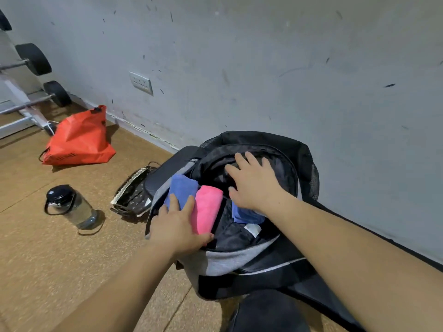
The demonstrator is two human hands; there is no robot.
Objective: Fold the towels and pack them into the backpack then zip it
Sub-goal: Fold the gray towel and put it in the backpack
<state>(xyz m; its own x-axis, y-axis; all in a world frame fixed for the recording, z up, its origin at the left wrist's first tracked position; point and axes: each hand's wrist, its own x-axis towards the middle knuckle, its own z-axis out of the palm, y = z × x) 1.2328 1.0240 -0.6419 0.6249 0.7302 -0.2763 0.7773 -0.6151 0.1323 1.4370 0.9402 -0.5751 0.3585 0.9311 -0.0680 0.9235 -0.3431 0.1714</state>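
Observation:
A black and grey backpack point(230, 259) lies open on the floor against the wall. Inside it sit a rolled blue towel point(182, 188) and a rolled pink towel point(208, 207) side by side, and another blue towel point(244, 215) lies deeper to the right, partly under my right wrist. My left hand point(178, 226) rests on the near ends of the blue and pink rolls, fingers spread, thumb along the pink one. My right hand point(254, 183) lies flat with straight fingers on the black inner lining of the open flap.
A clear water bottle point(72, 207) with a black lid lies on the wooden floor at left. A dark patterned pouch point(134, 195) sits beside the backpack. An orange bag point(79, 137) and a barbell rack point(31, 75) are at the far left by the wall.

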